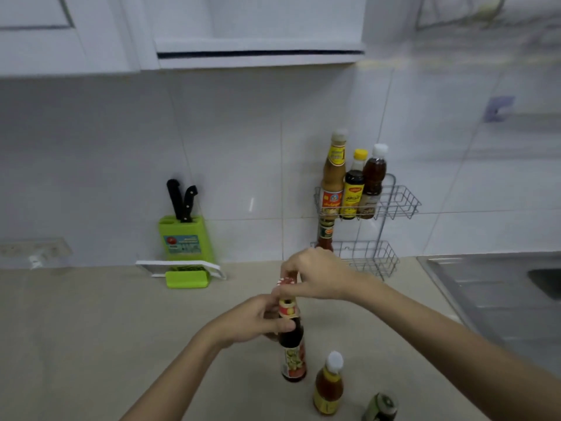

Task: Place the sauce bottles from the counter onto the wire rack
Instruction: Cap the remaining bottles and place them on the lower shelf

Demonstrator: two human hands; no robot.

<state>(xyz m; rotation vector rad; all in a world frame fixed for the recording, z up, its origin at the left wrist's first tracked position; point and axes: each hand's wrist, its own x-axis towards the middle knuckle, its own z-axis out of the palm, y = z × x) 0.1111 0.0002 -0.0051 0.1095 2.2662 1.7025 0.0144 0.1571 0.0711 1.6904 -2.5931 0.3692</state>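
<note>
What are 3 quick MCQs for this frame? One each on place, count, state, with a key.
1. Where is the green knife block?
A. In the sink
B. On the counter against the tiled wall
C. On the wire rack

2. How many bottles stand in the top tier of the wire rack?
A. Three
B. One
C. Five

3. What is the right hand doing?
A. Resting flat on the counter
B. Holding a knife
C. Gripping the cap of the dark sauce bottle

Key: 1 B, it sits on the counter at the wall, left of the rack. 2 A, three bottles side by side there. 3 C, its fingers pinch the red cap while the left hand holds the neck.
</note>
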